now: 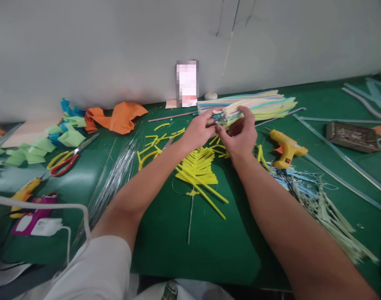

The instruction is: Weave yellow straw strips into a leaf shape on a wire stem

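A thick bundle of pastel pipe cleaners [271, 106] lies near the wall, its cut ends toward me. My left hand [199, 131] pinches at those ends from the left, fingertips partly hidden. From the right, my right hand [242, 135] curls thumb and fingers around the same end of the bundle. Below my hands, yellow pipe cleaner pieces [198, 166] sit side by side in a leaf-like shape, with two longer strips across the lower part. A thin wire stem [190, 221] with a small yellow knot points down toward me. Loose yellow bits are scattered around the shape.
Left are thin wires [118, 175], scissors [63, 162], crumpled paper [124, 118] and a purple power strip [37, 214]. A yellow glue gun [285, 148], pale tied strands [334, 221], glue sticks [343, 158] and a small box [352, 136] lie right. A phone [188, 83] leans on the wall.
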A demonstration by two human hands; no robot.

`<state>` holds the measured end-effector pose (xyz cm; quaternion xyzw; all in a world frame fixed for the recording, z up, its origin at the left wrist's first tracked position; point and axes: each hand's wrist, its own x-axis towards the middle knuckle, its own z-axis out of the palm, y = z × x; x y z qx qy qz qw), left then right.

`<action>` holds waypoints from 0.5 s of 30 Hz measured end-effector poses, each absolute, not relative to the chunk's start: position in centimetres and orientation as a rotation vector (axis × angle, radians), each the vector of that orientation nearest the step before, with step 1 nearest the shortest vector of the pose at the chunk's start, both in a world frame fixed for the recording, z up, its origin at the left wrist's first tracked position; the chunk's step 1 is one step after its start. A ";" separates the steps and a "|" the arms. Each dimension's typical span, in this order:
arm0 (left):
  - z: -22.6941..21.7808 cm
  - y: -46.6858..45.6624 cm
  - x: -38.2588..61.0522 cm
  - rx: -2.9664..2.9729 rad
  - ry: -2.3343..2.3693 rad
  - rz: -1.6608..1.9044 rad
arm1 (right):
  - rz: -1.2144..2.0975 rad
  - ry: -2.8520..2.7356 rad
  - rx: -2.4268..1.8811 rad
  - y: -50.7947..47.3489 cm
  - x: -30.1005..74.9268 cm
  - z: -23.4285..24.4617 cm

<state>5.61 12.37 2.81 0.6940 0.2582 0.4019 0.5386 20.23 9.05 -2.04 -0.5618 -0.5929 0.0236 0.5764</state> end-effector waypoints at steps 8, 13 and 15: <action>2.9 12.2 5.8 1.711 0.686 0.997 | -0.024 -1.394 -1.305 9.0 20.4 -2.2; 2.3 12.6 5.5 1.858 0.808 1.082 | -0.047 -1.398 -1.324 9.1 20.6 -2.4; 2.0 12.8 5.3 1.950 0.864 1.125 | -0.057 -1.392 -1.318 9.2 20.6 -2.5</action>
